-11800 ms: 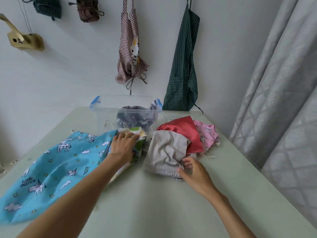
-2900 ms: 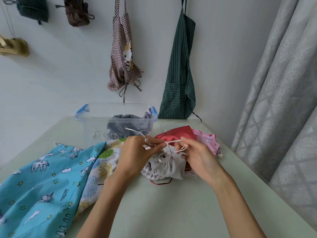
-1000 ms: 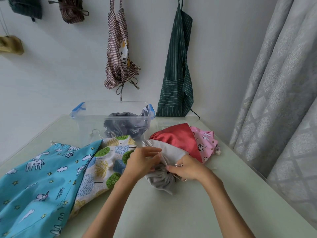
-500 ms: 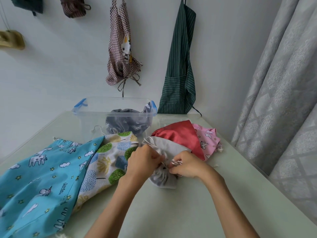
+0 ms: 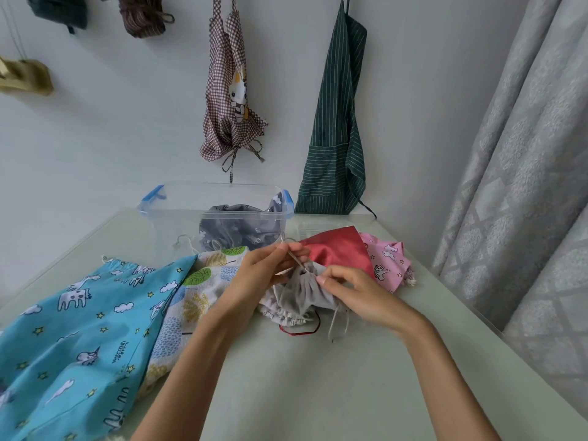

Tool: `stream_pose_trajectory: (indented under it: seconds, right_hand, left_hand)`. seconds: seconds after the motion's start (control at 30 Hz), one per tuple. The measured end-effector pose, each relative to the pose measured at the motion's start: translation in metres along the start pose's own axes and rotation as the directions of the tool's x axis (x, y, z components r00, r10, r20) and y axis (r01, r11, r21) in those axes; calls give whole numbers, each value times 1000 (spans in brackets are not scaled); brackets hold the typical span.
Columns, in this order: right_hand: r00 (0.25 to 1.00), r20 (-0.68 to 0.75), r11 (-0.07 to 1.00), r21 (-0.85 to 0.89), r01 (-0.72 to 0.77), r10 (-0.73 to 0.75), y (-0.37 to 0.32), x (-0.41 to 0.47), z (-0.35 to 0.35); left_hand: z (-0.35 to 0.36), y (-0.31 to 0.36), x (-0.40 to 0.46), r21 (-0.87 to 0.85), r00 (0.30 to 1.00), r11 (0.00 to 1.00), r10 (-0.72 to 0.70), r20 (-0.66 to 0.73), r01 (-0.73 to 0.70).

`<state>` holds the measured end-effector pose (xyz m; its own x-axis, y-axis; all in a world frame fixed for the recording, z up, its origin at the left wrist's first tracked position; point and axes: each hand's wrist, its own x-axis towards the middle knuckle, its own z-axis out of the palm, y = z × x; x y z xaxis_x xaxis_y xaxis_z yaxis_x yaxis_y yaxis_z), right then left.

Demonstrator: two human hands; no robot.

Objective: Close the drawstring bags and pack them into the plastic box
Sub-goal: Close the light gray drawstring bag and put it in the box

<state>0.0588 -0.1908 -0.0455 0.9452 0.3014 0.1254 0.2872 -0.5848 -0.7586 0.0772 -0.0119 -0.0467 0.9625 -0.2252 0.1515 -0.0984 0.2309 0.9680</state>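
Observation:
A small grey drawstring bag point(image 5: 302, 292) lies bunched at the table's middle, its mouth gathered tight. My left hand point(image 5: 264, 272) pinches its pale cord point(image 5: 294, 259) and holds it up and away from the mouth. My right hand point(image 5: 356, 296) rests on the bag and holds the gathered fabric beside the mouth. The clear plastic box point(image 5: 178, 214) with blue latches stands behind, a dark grey bag point(image 5: 241, 232) inside it. A red bag point(image 5: 340, 253) and a pink bag point(image 5: 386, 261) lie to the right. A tree-print bag point(image 5: 197, 291) and a large blue unicorn bag point(image 5: 79, 326) lie to the left.
The pale green table point(image 5: 286, 393) ends at a wall behind the box. Two aprons point(image 5: 337, 122) hang on that wall. A grey curtain point(image 5: 525, 186) runs along the table's right edge. A loose red cord point(image 5: 299, 331) lies just in front of the grey bag.
My left hand has moved up and back, drawing the cord out of the grey bag. My right hand has slid down onto the bag's fabric.

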Motion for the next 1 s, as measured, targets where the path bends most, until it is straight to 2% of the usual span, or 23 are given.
stream_pose_trajectory:
  seconds: [0.07,0.17,0.23,0.3,0.4,0.5,0.63,0.7,0.77,0.87,0.93,1.0]
  right_hand:
    - [999,34,999,20,26,-27,-2,-3,-2]
    - [998,-2,998,14,59,-59,1,-2,-3]
    - [999,-7,998,26,51,-50,2,-3,-3]
    - [998,52,999,29,15,-17,3,-6,-4]
    - [990,133,993,104,-57,43,0,-11,-7]
    - [987,150,979,181,-92,65,0,-13,-13]
    - [974,133,980,54,-191,182,6,-13,-16]
    - [969,136,978,7,-211,208,3,-14,-18]
    - [971,133,978,31,-204,199,-6,-18,-24]
    - [983,56,965,191,-180,172,-18,-22,-34]
    - [986,-41,963,228,-147,160,-22,-21,-36]
    - [981,-132,963,249,-103,139,-23,-17,-33]
  left_hand:
    - [0,4,-1,-81,998,996,-36,46,40]
    - [2,5,-2,-180,995,980,-73,74,85]
    - [2,5,-2,-175,994,980,-83,65,93]
    - [-1,4,-3,5,999,999,-40,37,40]
    - [-2,1,-4,280,999,960,5,45,-18]
    - [-2,1,-5,348,998,937,-32,59,9]
    - [-3,6,-7,340,994,940,-62,86,29]
    - [-2,6,-8,451,989,893,-63,130,-2]
    - [1,2,-7,594,975,802,-79,206,-60]
    - [8,-3,-7,689,931,718,-175,320,-102]
    - [16,-2,-10,720,882,692,-309,356,-49]
    - [22,0,-13,780,840,623,-386,382,-68]
